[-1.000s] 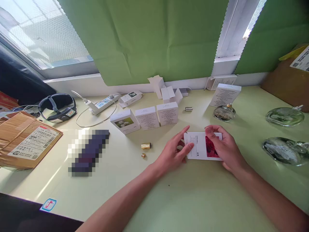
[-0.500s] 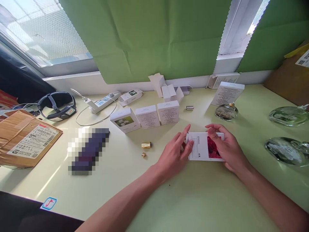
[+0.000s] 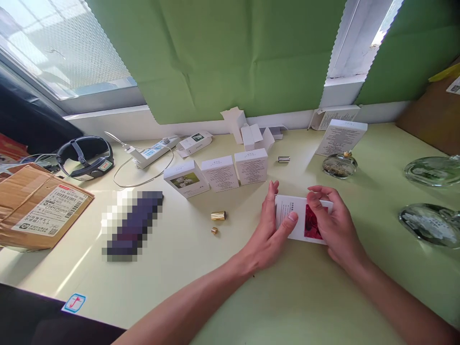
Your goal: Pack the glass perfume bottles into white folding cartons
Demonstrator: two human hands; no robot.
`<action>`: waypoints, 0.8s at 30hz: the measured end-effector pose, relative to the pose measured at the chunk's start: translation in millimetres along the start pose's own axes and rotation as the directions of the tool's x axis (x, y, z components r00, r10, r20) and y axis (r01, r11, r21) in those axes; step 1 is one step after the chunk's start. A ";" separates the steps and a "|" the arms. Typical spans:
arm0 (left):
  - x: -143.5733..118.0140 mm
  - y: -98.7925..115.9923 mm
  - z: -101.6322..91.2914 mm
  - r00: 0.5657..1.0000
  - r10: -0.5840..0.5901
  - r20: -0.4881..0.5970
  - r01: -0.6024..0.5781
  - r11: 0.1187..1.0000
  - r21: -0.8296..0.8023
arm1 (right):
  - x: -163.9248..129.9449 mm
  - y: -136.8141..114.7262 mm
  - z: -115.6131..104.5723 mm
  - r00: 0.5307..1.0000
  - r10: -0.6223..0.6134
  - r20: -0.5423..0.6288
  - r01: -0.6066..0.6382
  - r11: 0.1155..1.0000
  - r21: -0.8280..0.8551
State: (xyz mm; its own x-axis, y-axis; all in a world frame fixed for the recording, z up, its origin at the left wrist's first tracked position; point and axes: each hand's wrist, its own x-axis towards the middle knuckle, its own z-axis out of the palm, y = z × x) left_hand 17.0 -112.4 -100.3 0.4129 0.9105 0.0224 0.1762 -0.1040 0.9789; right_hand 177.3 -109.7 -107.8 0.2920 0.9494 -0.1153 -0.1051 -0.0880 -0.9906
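Note:
A flat white box with a red flower picture (image 3: 300, 215) lies on the pale green table (image 3: 309, 297) between both hands. My left hand (image 3: 270, 230) presses flat against its left end, thumb resting on the top face. From the right, my right hand (image 3: 332, 225) grips the box, fingers curled over the red picture. A gold cap (image 3: 218, 215) and a smaller gold piece (image 3: 214, 231) lie to the left of my left hand.
Three white boxes (image 3: 219, 173) stand in a row behind the hands, with opened cartons (image 3: 247, 132) at the wall. Round glass bottles (image 3: 339, 165) (image 3: 427, 223) sit right. A power strip (image 3: 154, 151), headset (image 3: 86, 155) and cardboard parcel (image 3: 36, 206) lie left.
My left hand has straightened and pushed flat against the box's left end. The box shifted slightly and tilted; my right hand stays on it.

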 end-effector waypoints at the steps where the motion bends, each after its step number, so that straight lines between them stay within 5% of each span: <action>1: -0.5 -0.5 0.7 1.000 0.004 -0.004 -0.004 1.000 -0.015 | -0.9 0.3 0.6 1.000 0.003 -0.006 -0.003 1.000 -0.010; 13: -0.5 3.4 -4.2 0.996 0.061 0.071 -0.061 0.998 -0.008 | -3.3 1.2 -2.8 1.000 -0.014 -0.020 0.014 0.999 -0.039; 18: 9.2 -1.1 -15.9 0.992 0.002 -0.127 -0.035 0.965 -0.261 | 13.5 0.6 -9.3 0.999 0.038 0.036 -0.042 0.993 0.106; 24: 14.3 -6.1 -25.0 0.975 -0.116 0.191 0.200 0.830 -0.520 | 21.3 -0.2 -15.5 0.993 0.056 0.104 -0.066 0.994 0.088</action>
State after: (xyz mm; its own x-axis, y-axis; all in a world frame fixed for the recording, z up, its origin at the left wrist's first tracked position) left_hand -0.4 -88.7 -100.9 0.5528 0.8231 -0.1301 -0.2357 0.3042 0.9230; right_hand 198.3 -94.2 -111.3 0.1850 0.9692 -0.1627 -0.2069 -0.1235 -0.9705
